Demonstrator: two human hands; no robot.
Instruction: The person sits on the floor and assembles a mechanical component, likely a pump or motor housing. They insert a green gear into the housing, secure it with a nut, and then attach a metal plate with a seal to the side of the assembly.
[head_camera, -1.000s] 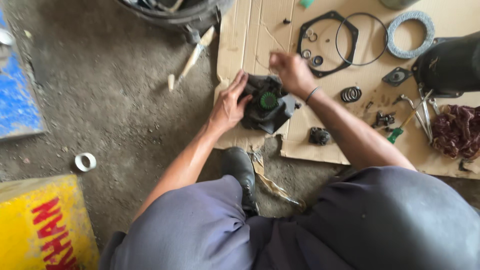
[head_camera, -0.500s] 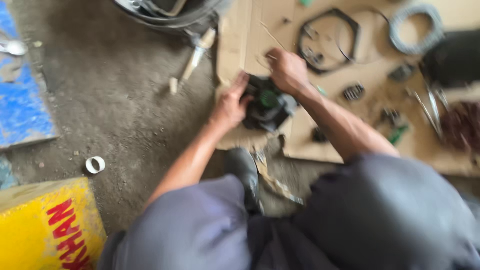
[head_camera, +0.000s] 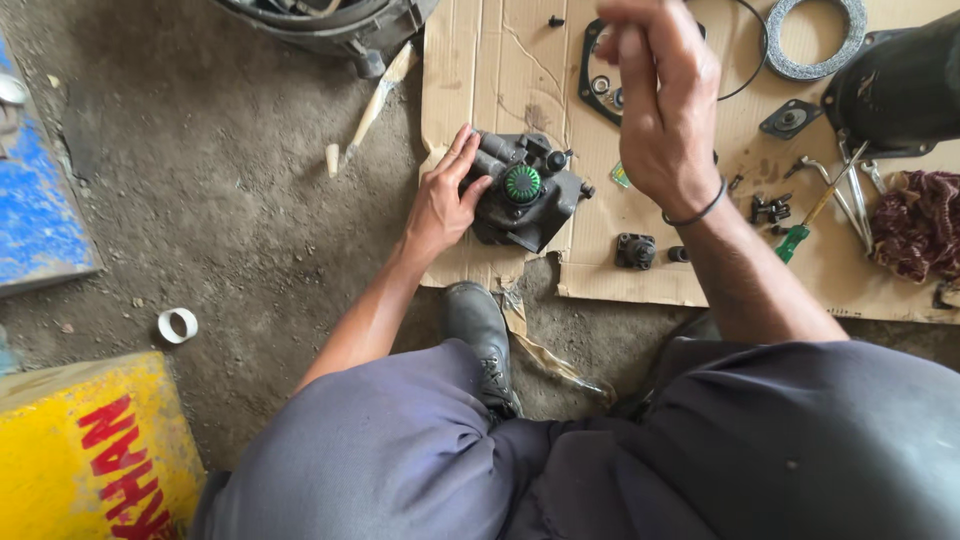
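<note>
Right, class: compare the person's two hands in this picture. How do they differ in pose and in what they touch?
The left hand lies low on the cardboard, fingers spread against the dark metal part with the green cap; the right hand is raised above the cardboard, touching no part that I can see.
The right hand's fingers are curled together; whether they pinch something small is unclear. The right wrist wears a dark band; the left wrist is bare.
Both are bare.

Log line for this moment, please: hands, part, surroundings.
left hand: braces dark metal housing with green knob, on cardboard sheet | right hand: raised above cardboard, fingers curled, contents unclear | nearby: green-handled screwdriver, grey ring gasket
</note>
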